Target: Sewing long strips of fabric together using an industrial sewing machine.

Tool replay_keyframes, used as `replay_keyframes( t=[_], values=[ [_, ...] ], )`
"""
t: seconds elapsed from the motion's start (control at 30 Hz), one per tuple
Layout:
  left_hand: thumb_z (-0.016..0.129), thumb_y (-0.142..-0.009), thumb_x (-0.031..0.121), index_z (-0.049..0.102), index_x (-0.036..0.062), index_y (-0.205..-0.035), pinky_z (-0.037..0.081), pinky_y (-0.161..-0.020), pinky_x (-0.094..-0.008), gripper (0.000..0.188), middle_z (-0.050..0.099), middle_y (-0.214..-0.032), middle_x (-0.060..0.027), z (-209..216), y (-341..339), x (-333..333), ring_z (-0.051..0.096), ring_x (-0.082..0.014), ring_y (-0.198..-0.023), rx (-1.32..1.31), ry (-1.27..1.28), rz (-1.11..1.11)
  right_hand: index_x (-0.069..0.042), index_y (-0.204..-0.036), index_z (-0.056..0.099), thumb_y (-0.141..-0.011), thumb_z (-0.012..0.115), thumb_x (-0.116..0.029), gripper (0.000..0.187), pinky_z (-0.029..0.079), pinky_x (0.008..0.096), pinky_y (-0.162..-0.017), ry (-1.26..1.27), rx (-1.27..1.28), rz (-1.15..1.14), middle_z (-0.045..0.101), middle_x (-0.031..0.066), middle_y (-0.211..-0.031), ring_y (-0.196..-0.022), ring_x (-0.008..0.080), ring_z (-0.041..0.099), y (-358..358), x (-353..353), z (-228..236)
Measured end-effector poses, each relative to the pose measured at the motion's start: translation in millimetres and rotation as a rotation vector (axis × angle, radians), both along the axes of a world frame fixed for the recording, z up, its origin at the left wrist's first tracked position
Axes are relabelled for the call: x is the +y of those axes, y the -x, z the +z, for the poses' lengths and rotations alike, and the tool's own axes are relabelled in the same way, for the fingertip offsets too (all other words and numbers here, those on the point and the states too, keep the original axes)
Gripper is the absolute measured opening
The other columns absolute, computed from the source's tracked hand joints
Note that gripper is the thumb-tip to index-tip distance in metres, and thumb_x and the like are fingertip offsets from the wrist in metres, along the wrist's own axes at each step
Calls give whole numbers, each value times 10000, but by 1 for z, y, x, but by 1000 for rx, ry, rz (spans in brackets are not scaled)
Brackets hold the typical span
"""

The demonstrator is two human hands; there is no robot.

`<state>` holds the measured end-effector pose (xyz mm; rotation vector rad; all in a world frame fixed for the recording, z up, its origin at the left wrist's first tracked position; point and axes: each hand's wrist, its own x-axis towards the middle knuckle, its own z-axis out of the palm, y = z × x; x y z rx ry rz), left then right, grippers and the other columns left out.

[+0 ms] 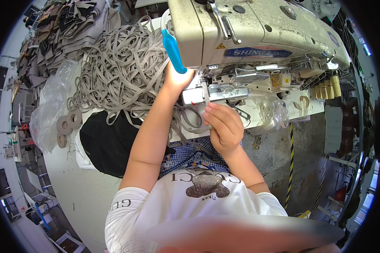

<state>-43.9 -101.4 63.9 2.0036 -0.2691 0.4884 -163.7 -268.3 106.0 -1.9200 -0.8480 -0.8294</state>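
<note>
A grey woven strap (206,95) runs from under the needle area of a cream industrial sewing machine (249,25) across its metal plate (230,92). My right hand (224,128) pinches this strap between thumb and fingers, just in front of the plate. My left hand (178,79) reaches in at the left side of the machine head, beside the needle area. Its fingers are hidden behind the head and a bright blue tube-shaped fitting (173,51), so their grip does not show. Below my hands, a loop of the strap hangs over the table's front edge.
A big tangled heap of grey strap (118,63) covers the table to the left. Beside it are tape rolls (64,125), black cloth (107,143) and clear plastic (55,105). Cloth pieces (67,25) are stacked behind. Thread cones (327,89) stand at the right.
</note>
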Motion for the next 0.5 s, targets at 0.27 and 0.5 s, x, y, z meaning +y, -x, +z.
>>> replay_keyframes(
  t=[0.27,0.5],
  values=[
    [620,-788,56,528,6,-1047,466,-786,-309,280,615,-969,-102,1,2,1,597,-197,-920,18,-27,3,-9,-823,638,-564,610,26,262,505,337,-652,-10,-17,23,629,86,-826,-813,256,630,5,2,-5],
    [612,-799,67,536,7,-1037,467,-782,-310,257,619,-967,-100,5,5,-1,599,-201,-920,43,-17,8,-9,-814,638,-552,592,40,270,506,337,-656,-4,-3,-2,626,89,-819,-810,258,631,5,-1,-1]
  ],
)
